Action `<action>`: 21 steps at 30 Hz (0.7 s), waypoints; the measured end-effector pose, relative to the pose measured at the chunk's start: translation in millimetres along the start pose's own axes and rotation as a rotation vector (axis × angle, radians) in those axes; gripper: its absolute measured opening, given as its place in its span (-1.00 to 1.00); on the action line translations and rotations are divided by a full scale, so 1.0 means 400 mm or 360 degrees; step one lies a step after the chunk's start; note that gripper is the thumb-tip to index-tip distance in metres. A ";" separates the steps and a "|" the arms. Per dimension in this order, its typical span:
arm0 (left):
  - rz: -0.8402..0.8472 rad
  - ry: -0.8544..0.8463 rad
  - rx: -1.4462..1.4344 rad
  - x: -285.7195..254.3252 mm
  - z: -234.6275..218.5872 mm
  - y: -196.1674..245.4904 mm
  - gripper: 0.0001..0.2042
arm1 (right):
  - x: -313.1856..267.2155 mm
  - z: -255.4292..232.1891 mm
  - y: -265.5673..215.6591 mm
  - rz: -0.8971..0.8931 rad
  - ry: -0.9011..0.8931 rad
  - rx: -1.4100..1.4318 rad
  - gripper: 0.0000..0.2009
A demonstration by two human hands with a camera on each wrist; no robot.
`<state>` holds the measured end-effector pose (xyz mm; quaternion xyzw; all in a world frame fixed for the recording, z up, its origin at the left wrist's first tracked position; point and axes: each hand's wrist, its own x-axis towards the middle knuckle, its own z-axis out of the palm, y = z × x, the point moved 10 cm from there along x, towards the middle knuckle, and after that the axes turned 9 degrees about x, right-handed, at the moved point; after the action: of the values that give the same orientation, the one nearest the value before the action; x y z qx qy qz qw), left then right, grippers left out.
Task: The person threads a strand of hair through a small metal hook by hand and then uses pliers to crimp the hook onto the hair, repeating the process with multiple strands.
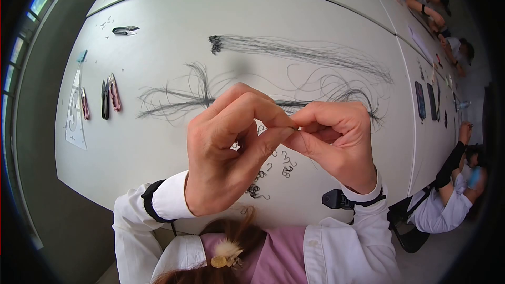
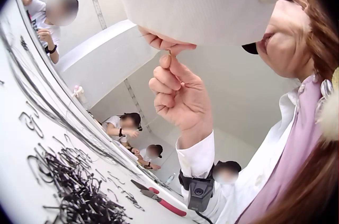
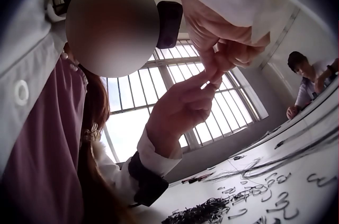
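Both hands meet fingertip to fingertip above the table. The left hand (image 1: 226, 147) and right hand (image 1: 339, 139) pinch a tiny thin piece (image 2: 169, 53) between them; fingers cover most of it. In the left wrist view the right hand (image 2: 183, 94) has thumb and index finger at that piece, other fingers curled. The right wrist view shows the left hand (image 3: 183, 107) from the side. Below the hands lie small black hooks (image 1: 287, 168), and a dark heap of them (image 2: 79, 192). Behind the hands is a bundle of long black strands (image 1: 184, 104).
Farther back lies a second strand bundle (image 1: 300, 51). At the left are black snips (image 1: 105, 100), pink-handled snips (image 1: 114, 94), a clear set square (image 1: 77, 110) and another cutter (image 1: 125, 30). Red-handled pliers (image 2: 159, 197) lie beside the hooks. Other people sit at the right.
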<state>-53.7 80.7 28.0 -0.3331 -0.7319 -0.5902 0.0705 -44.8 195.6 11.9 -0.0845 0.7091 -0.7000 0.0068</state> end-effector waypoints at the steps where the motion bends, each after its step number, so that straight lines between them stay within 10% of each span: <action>1: 0.0005 0.0003 0.0001 -0.003 -0.002 0.006 -0.96 | 0.001 0.004 0.013 0.0066 -0.0014 0.0119 -0.96; 6: -0.0686 0.0015 -0.0365 -0.016 0.005 -0.064 -0.93 | 0.025 0.003 -0.056 -0.0246 -0.0108 -0.0544 -0.81; 21: -0.0488 0.0176 -0.0134 -0.012 -0.014 -0.050 -0.88 | -0.005 0.001 -0.121 -0.0653 0.0059 -0.0815 -0.78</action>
<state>-63.0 72.0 10.9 -0.1872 -0.7439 -0.6415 0.0057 -37.4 195.3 59.8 -0.2118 0.8303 -0.4870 -0.1689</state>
